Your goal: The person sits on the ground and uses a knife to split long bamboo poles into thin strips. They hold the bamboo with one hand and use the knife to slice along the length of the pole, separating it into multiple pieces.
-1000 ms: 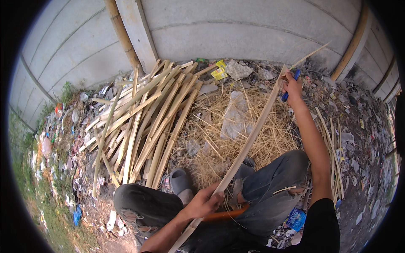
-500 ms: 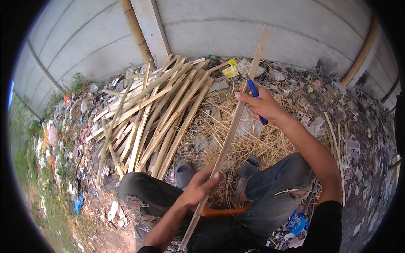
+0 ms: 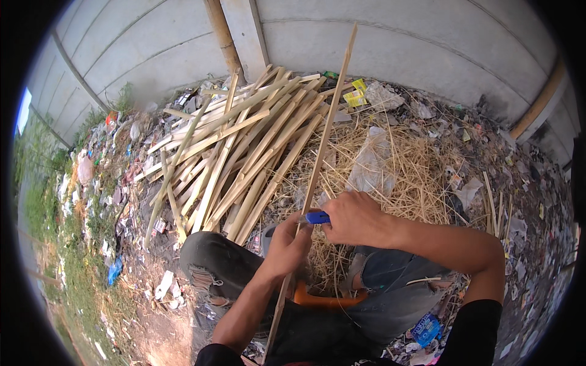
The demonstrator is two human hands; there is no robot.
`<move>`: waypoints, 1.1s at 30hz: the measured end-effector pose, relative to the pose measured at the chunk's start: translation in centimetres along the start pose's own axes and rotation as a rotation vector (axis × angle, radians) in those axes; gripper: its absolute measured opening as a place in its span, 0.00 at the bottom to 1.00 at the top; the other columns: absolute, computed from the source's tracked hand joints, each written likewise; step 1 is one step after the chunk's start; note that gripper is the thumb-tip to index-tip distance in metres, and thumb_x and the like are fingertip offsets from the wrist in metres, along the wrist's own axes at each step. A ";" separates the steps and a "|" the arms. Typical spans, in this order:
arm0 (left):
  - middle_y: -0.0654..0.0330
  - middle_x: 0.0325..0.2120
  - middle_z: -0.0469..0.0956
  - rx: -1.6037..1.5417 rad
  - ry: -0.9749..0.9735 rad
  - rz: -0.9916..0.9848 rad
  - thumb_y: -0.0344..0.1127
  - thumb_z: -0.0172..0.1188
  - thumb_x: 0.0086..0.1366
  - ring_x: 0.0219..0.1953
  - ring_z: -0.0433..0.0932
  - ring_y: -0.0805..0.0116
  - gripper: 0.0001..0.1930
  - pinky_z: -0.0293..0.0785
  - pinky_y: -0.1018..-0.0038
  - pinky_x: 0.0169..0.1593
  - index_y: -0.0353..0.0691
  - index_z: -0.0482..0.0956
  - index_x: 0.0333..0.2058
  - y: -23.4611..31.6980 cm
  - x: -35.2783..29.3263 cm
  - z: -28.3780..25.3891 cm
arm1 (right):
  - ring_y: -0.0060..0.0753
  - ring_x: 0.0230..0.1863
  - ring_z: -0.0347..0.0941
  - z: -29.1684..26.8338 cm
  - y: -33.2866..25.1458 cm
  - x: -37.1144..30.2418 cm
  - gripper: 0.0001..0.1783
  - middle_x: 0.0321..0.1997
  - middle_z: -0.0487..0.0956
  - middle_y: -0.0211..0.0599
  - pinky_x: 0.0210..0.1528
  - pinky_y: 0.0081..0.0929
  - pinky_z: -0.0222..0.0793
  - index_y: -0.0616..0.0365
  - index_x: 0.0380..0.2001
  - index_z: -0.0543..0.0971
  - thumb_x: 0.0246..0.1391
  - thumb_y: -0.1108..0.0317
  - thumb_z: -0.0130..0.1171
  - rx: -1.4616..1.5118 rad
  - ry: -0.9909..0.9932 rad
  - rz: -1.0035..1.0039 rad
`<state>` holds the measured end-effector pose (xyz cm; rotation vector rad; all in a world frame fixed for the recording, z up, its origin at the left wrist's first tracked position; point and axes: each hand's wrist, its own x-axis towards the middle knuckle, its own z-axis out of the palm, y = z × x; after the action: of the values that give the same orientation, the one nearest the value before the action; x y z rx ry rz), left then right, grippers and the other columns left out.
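long bamboo strip point(image 3: 326, 131) slanting up in front of me, my left hand point(image 3: 289, 244) curled snug round it, right hand point(image 3: 356, 219) wrapped on a blue knife point(image 3: 317, 218) beside it, shavings point(image 3: 412, 177) ahead, messy strip pile point(image 3: 244, 152) crowding my left, concrete wall point(image 3: 421, 55) behind

Strip point(image 3: 328, 131): long, narrow, pale wood; upper end tapers to a point. Pose slanted, top leaning right, lower part in the grasp of the left hand point(image 3: 289, 243). Knife point(image 3: 317, 218): blue handle, held in the right hand point(image 3: 356, 218), set roughly crosswise to the strip just above the left hand; blade contact cannot be determined.
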<state>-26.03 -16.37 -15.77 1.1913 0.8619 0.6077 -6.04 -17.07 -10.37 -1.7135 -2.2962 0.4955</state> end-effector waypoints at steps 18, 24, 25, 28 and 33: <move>0.38 0.27 0.79 0.550 -0.107 0.010 0.31 0.45 0.75 0.32 0.81 0.41 0.16 0.73 0.54 0.39 0.32 0.69 0.57 1.0 -3.6 2.0 | 0.60 0.43 0.84 -9.5 17.0 6.2 0.11 0.38 0.85 0.58 0.45 0.50 0.80 0.65 0.34 0.86 0.51 0.70 0.58 -0.364 0.451 0.687; 0.46 0.23 0.74 0.546 -0.181 0.124 0.31 0.45 0.75 0.27 0.77 0.50 0.16 0.70 0.59 0.34 0.33 0.68 0.58 1.2 -2.7 3.4 | 0.61 0.41 0.83 -10.9 20.0 3.4 0.12 0.36 0.84 0.58 0.45 0.50 0.80 0.66 0.33 0.85 0.50 0.67 0.63 -0.458 0.544 0.710; 0.54 0.19 0.70 0.539 -0.199 0.153 0.31 0.44 0.76 0.23 0.73 0.62 0.17 0.68 0.65 0.30 0.34 0.67 0.59 0.6 -2.7 3.2 | 0.61 0.40 0.83 -10.9 20.3 3.4 0.12 0.35 0.84 0.59 0.45 0.50 0.80 0.66 0.32 0.85 0.50 0.66 0.63 -0.461 0.560 0.708; 0.68 0.15 0.64 0.370 -0.264 0.169 0.33 0.43 0.78 0.18 0.66 0.77 0.17 0.63 0.74 0.24 0.35 0.67 0.60 -1.7 -2.9 1.8 | 0.62 0.37 0.82 -10.4 20.0 3.4 0.13 0.33 0.83 0.60 0.42 0.50 0.79 0.67 0.29 0.84 0.50 0.65 0.63 -0.403 0.625 0.611; 0.73 0.16 0.59 0.069 -0.362 -0.125 0.35 0.42 0.78 0.16 0.59 0.80 0.18 0.56 0.78 0.22 0.37 0.68 0.61 0.3 -3.3 1.3 | 0.60 0.28 0.79 -7.9 21.2 3.9 0.12 0.28 0.82 0.59 0.33 0.51 0.74 0.67 0.27 0.82 0.51 0.66 0.62 -0.045 0.675 0.527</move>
<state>-26.71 -19.59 -14.49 1.2511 0.6457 0.2503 14.45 -6.86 -11.72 -2.0915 -1.4008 -0.0662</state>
